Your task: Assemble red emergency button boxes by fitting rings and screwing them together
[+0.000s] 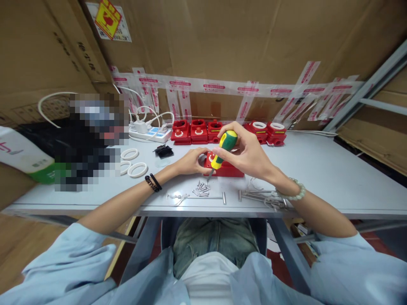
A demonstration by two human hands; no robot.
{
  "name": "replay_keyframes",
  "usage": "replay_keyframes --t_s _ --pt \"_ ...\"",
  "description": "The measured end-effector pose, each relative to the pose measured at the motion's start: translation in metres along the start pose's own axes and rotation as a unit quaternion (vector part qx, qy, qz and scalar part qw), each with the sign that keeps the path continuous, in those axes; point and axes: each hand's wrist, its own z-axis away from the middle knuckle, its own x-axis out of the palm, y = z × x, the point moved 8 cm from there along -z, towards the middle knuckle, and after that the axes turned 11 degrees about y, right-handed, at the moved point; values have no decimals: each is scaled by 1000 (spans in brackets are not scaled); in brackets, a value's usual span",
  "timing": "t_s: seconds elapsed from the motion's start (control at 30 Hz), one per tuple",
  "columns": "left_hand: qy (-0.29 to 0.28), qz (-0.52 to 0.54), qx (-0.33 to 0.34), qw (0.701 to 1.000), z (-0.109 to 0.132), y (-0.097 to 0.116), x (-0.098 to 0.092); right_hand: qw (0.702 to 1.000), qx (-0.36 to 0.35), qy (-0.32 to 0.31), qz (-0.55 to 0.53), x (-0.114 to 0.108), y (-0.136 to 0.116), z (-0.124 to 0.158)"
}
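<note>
My right hand (251, 150) grips a yellow and green screwdriver (225, 147) by its handle. The shaft slants down to the left, its tip at the upper edge of a small pile of silver screws (201, 189). With curled fingers, my left hand (192, 162) holds the left end of a red housing (230, 170) lying on the table; my right hand hides part of it. In front of the screws lies a metal T-shaped rod (206, 198) with a thin cord. More metal rods with cords (263, 197) lie below my right wrist.
Red housings (199, 132) stand along the back, some with white rings on top. Several white rings (137, 170) and black pieces (164, 151) lie left on the table (333, 169). Behind are a power strip (152, 133) with cables and a cardboard wall (222, 42).
</note>
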Motion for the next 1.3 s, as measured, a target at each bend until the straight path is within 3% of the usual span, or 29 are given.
replay_keyframes --t_s 0.27,0.47,0.83,1.3 --pt "-12 -15 0 1000 1 1 1 998 -49 46 18 -18 -20 -11" --pt "-9 -18 0 1000 1 0 0 992 -58 101 41 -35 -17 -20" --pt "-16 -7 -2 1000 2 1 0 997 -37 72 6 -24 -7 -18" --pt "-14 -33 3 999 3 -1 0 992 -57 105 40 -31 -4 -22"
